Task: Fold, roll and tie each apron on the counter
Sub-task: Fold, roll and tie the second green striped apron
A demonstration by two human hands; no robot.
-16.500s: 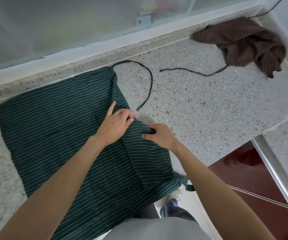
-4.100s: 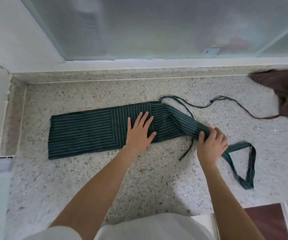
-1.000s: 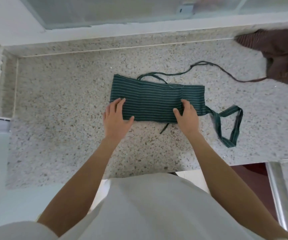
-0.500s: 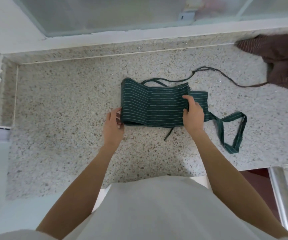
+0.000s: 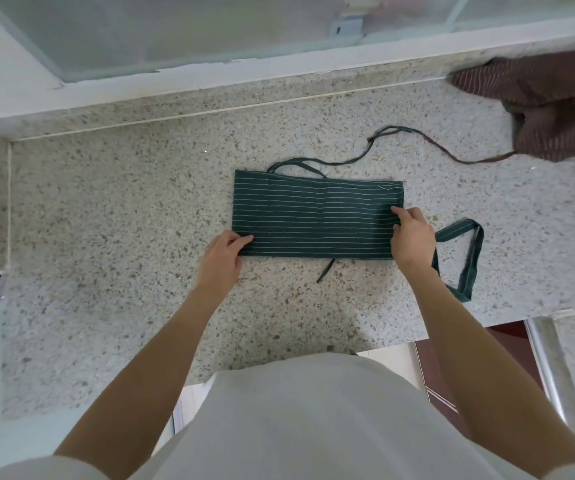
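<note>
A dark green striped apron (image 5: 313, 213) lies folded into a flat rectangle on the speckled stone counter (image 5: 123, 209). My left hand (image 5: 222, 256) pinches its near left corner. At the right end my right hand (image 5: 412, 237) grips the near corner, fingers curled over the edge. A wide green neck loop (image 5: 471, 261) trails to the right of that hand. Thin green ties (image 5: 341, 162) run out behind the fold, and one tie end (image 5: 325, 273) sticks out under the near edge.
A crumpled brown striped apron (image 5: 549, 109) lies at the back right corner, its thin tie (image 5: 469, 160) reaching toward the green ties. A frosted window (image 5: 175, 26) and white sill run along the back. The counter's front edge drops off at the right, beside a metal rail (image 5: 552, 372).
Half a second ago the left end of the green apron was lifted and folded over; now it lies flat again as a rectangle, with both hands at its near corners.
</note>
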